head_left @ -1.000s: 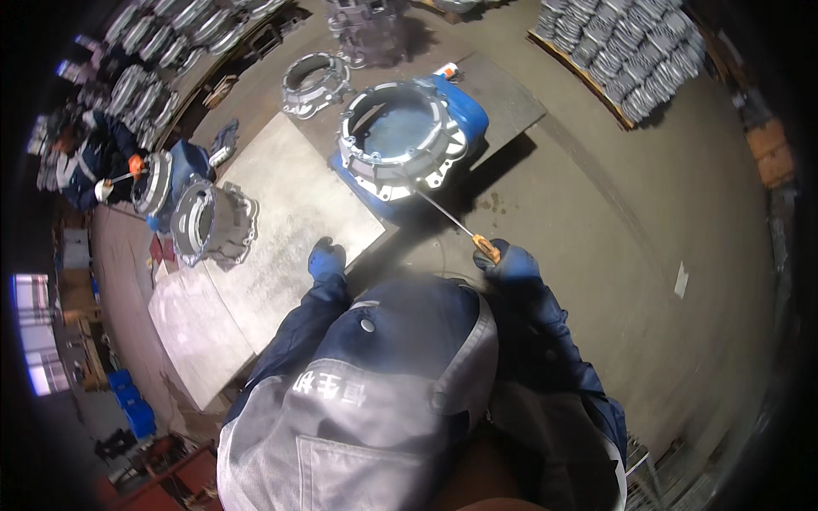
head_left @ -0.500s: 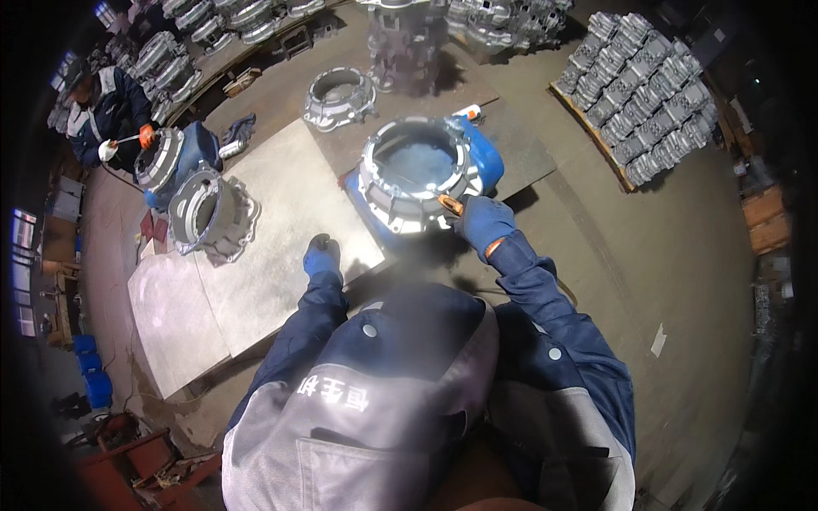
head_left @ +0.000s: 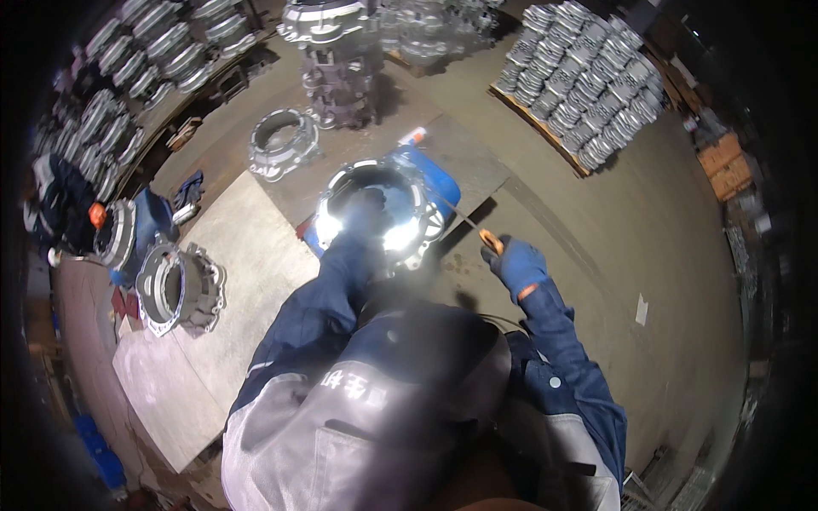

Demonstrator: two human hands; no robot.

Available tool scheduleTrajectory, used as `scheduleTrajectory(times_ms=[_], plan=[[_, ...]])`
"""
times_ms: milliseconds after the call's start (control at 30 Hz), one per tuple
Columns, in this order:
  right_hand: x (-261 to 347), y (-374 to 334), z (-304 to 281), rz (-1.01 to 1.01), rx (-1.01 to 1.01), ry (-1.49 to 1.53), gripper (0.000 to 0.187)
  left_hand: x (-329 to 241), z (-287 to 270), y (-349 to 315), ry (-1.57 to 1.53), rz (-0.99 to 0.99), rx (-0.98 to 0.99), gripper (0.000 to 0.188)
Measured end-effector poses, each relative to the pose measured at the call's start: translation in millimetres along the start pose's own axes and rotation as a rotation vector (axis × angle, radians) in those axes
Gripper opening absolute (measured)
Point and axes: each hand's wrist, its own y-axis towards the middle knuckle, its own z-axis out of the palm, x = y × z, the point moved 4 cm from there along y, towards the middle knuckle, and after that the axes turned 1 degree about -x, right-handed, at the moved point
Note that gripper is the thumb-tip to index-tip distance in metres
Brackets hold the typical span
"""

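A round cast-metal housing (head_left: 406, 238) rests in front of me on a blue plastic drum (head_left: 439, 177). My left hand (head_left: 368, 209), in a blue glove, reaches into the housing's opening; blur and glare hide its fingers. Off to the right, my gloved right hand (head_left: 517, 262) is closed round the orange handle of a long thin tool (head_left: 490, 241) that looks like a file. Its slim shaft points up and left toward the housing's right rim; whether the tip touches is unclear.
Another housing (head_left: 179, 288) lies tipped on the metal sheet (head_left: 243, 247) at left; a ring-shaped casting (head_left: 284, 143) sits beyond. A stack of castings (head_left: 341, 77) stands ahead, a loaded pallet (head_left: 579, 85) at far right. A co-worker (head_left: 64, 204) is at the left beside another housing (head_left: 118, 234).
My left hand has gone from beside the housing into its opening. My right hand has drawn the tool away to the right, baring its shaft. The whole view has shifted.
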Motion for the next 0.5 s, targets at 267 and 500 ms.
scheduleTrajectory(times_ms=[267, 500], plan=[[-87, -136, 55, -0.074, -0.133, 1.022, 0.031, 37, 67, 99, -0.109, -0.005, 0.318, 0.028], [-118, -162, 97, 0.085, -0.178, 1.318, 0.039, 18, 44, 68, -0.151, -0.006, 0.386, 0.029]])
